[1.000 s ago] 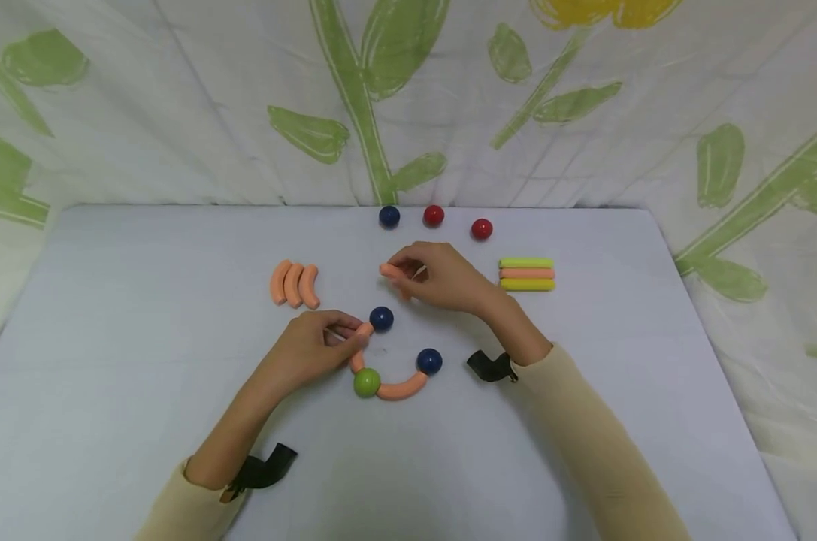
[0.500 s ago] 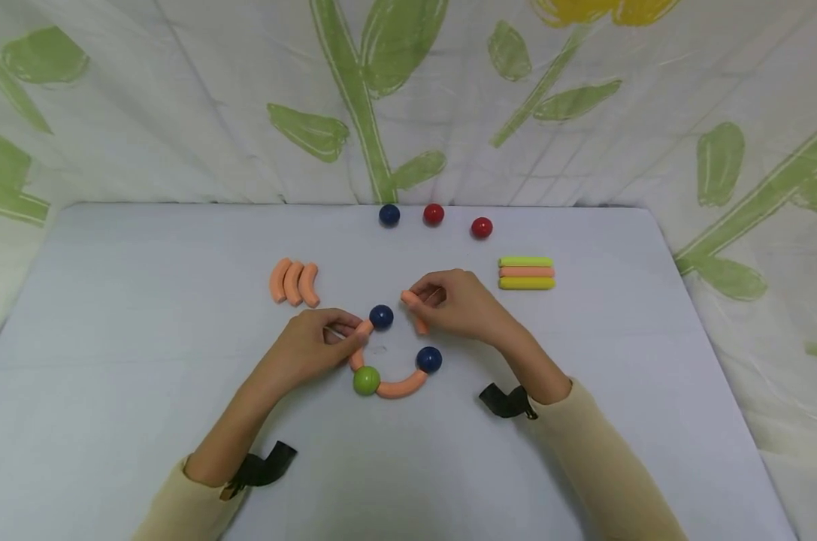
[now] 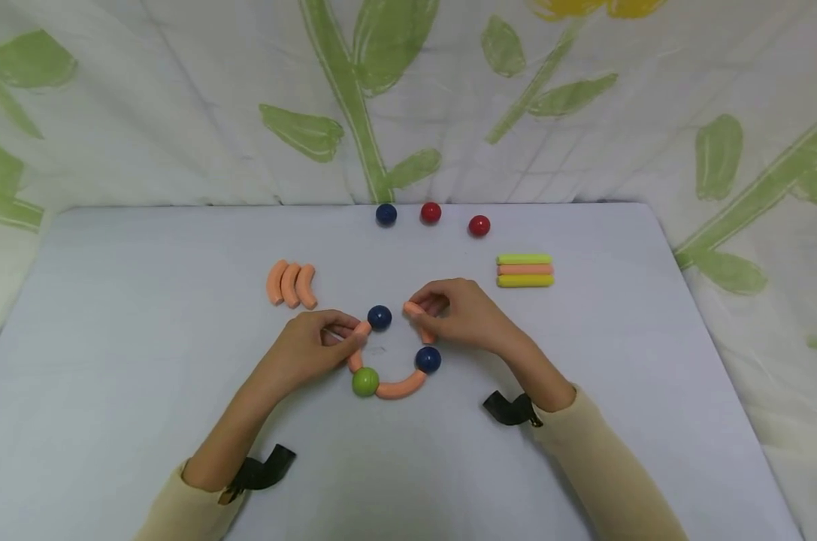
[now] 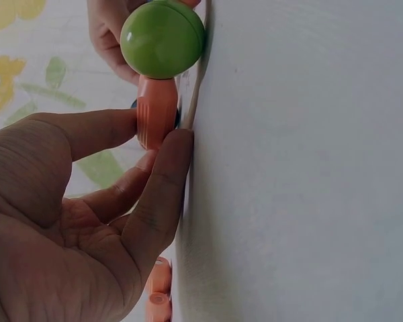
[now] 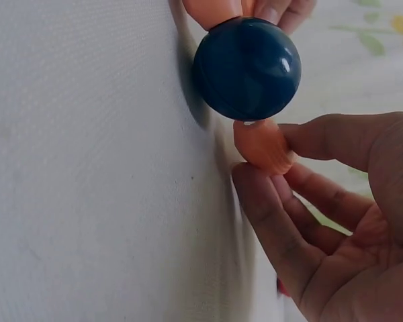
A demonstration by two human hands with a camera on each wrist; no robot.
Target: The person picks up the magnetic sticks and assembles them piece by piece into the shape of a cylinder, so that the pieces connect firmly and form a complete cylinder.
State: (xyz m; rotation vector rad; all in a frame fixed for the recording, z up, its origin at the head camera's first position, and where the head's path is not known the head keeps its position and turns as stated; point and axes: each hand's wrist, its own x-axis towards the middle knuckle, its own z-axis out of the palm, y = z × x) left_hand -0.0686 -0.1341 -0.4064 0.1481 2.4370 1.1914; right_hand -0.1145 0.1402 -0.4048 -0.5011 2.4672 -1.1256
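An open ring of balls and curved orange sticks lies mid-table. My left hand (image 3: 316,344) pinches its left curved orange stick (image 4: 156,114), which joins a green ball (image 3: 365,382) at one end and a blue ball (image 3: 379,318) at the other. From the green ball another curved orange stick (image 3: 401,388) runs to a second blue ball (image 3: 428,360). In my right hand (image 3: 465,315), thumb and fingers pinch a further curved orange stick (image 5: 263,144); its lower end is right at that second blue ball, its upper end apart from the first.
Three spare curved orange sticks (image 3: 291,284) lie at left. Three straight sticks, a light green stick (image 3: 524,259), an orange stick (image 3: 524,270) and a yellow stick (image 3: 525,281), lie at right. A blue ball (image 3: 385,215) and two red balls (image 3: 431,213) sit near the far edge.
My right hand has come down and to the right with its curved stick, bringing the stick's lower end to the second blue ball. My left hand has kept its place on the ring.
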